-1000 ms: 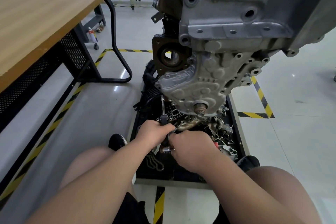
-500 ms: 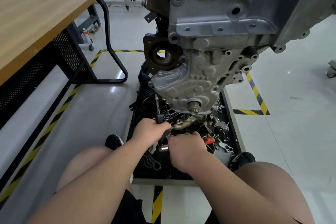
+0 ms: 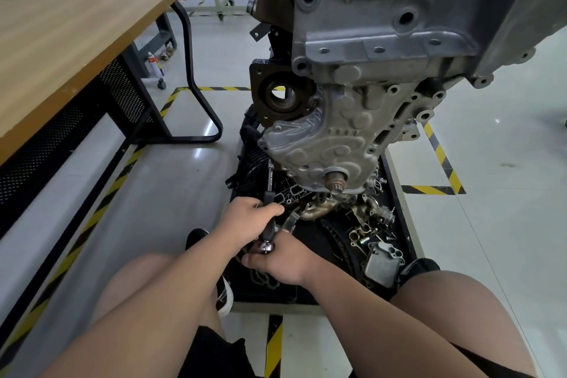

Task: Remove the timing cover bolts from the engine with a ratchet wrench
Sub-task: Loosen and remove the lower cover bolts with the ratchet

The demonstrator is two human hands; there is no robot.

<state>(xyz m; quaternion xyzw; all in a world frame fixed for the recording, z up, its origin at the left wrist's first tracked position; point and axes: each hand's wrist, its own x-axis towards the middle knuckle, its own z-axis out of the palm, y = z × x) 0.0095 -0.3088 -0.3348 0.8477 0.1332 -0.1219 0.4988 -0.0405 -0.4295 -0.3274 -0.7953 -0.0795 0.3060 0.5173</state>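
Observation:
The grey engine (image 3: 383, 24) hangs in front of me, with its ribbed timing cover (image 3: 319, 144) facing me low down. A ratchet wrench (image 3: 269, 181) with a chrome shaft and black grip reaches up to the cover's lower left edge. My left hand (image 3: 248, 221) grips the black handle. Just below it, my right hand (image 3: 285, 258) holds the wrench's chrome lower end (image 3: 265, 247) between its fingers. The tip of the wrench is hidden against the cover, and I cannot make out the bolt. A crank stub (image 3: 336, 181) sticks out at the cover's bottom.
A black floor tray (image 3: 399, 224) under the engine holds several loose engine parts, a chain and a manifold (image 3: 319, 209). A wooden table (image 3: 76, 49) with black legs stands on the left. Yellow-black tape marks the glossy floor. My knees flank the tray.
Both hands keep their hold on the wrench at the same spot under the cover. The view has shifted a little, so the engine sits slightly further left.

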